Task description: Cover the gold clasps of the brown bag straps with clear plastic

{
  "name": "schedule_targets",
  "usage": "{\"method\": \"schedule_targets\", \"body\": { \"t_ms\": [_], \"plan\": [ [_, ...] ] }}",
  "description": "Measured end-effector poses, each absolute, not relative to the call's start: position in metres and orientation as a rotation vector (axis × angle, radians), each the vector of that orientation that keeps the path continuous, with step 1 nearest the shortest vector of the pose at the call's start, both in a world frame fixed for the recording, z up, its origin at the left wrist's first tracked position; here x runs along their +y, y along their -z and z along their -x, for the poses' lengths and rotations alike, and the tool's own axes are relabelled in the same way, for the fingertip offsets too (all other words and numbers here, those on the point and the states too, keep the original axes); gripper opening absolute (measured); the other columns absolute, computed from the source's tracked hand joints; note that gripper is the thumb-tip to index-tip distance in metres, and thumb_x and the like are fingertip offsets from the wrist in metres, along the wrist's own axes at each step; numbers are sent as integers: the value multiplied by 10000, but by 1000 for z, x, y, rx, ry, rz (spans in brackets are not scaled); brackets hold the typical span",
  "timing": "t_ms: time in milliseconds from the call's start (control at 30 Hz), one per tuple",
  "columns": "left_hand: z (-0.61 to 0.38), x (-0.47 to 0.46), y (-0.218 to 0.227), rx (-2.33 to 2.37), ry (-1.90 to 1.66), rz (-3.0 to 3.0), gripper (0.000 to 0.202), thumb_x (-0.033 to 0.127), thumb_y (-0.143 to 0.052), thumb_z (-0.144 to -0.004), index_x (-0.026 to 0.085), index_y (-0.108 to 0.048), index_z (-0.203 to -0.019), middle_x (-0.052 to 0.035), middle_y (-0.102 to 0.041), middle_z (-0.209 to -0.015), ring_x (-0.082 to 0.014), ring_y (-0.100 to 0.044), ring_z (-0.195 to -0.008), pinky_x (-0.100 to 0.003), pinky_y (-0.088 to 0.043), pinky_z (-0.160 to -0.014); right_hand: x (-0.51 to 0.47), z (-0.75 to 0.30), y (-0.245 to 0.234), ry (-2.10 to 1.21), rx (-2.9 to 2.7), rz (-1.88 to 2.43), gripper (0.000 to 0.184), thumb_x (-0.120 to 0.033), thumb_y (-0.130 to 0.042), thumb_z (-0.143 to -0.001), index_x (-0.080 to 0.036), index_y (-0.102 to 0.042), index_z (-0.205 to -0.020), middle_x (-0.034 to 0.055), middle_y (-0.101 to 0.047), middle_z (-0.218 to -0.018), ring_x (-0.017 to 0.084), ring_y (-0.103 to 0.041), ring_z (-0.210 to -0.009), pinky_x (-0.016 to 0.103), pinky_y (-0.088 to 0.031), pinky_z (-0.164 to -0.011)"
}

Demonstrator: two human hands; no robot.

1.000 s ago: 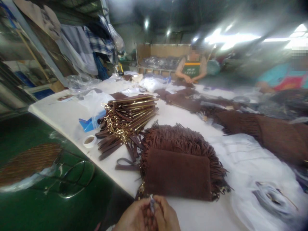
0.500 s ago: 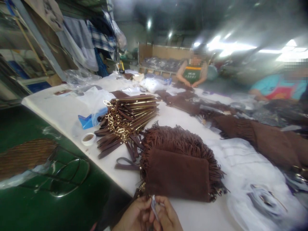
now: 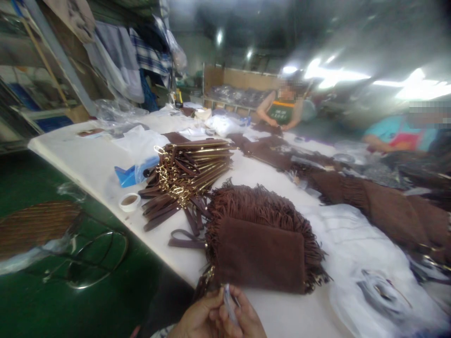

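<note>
At the bottom centre, just in front of the brown fringed bags, my two hands are close together. My right hand is closed around a slim silvery metal piece that points upward; its exact kind does not show. My left hand pinches with its fingertips beside the tip of that piece, and what lies between them is too small to name. A flat brown suede bag rests on the stack of fringe. To its left a pile of brown straps with gold chains and clasps lies on the white table.
A roll of tape and a blue plastic piece sit near the left table edge. White sheeting and a round spool lie at right. Two people work across the table. A wicker stool stands on the green floor.
The view has shifted slightly. Both hands stay together by the bag, and the silvery piece in my right hand is turned a little differently, with more of it showing.
</note>
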State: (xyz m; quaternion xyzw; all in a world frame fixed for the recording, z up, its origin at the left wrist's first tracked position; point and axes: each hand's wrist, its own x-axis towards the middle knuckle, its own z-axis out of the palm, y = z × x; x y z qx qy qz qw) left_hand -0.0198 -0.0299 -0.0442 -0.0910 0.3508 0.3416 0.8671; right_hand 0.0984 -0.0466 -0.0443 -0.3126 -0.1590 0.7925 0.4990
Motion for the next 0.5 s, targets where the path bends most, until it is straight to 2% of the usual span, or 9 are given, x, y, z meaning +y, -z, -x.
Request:
{"method": "schedule_targets", "body": {
  "t_ms": [67, 133, 200, 333, 500],
  "plan": [
    [17, -29, 44, 764, -798, 187, 145, 142, -740, -766, 135, -608, -707, 17, -573, -492, -109, -547, -415, -187, -419, -459, -47, -100, 48, -1919, -358, 757, 608, -534, -823, -611, -194, -569, -1047, 0, -652, -623, -6, -283, -329, 134, -193, -360],
    [16, -28, 40, 788, -894, 106, 178, 121, -790, -703, 124, -620, -756, 1, -616, -562, -105, -562, -448, -191, -436, -481, -48, -101, 49, -1907, -363, 795, 627, -543, -831, -596, -195, -560, -1041, 6, -663, -637, -3, -308, -320, 136, -215, -354],
    [15, -27, 33, 819, -983, -2, 239, 171, -830, -661, 117, -618, -758, -6, -619, -569, -94, -535, -427, -194, -425, -470, -49, -101, 49, -1891, -371, 836, 648, -559, -840, -575, -197, -546, -1024, 6, -667, -628, 2, -331, -309, 138, -230, -350],
    [15, -26, 24, 901, -1040, -193, 284, 299, -822, -667, 112, -615, -716, -10, -588, -510, -76, -463, -363, -182, -339, -397, -47, -100, 48, -1860, -409, 913, 703, -613, -830, -544, -191, -527, -1018, 13, -657, -594, 16, -347, -300, 145, -229, -347],
    [15, -24, 35, 944, -1006, -338, 385, 423, -822, -623, 94, -651, -728, -10, -572, -483, -81, -444, -337, -198, -335, -389, -47, -97, 51, -1736, -585, 1115, 640, -657, -744, -620, -198, -533, -1014, -15, -615, -545, 40, -354, -289, 168, -242, -345]
  ]
}}
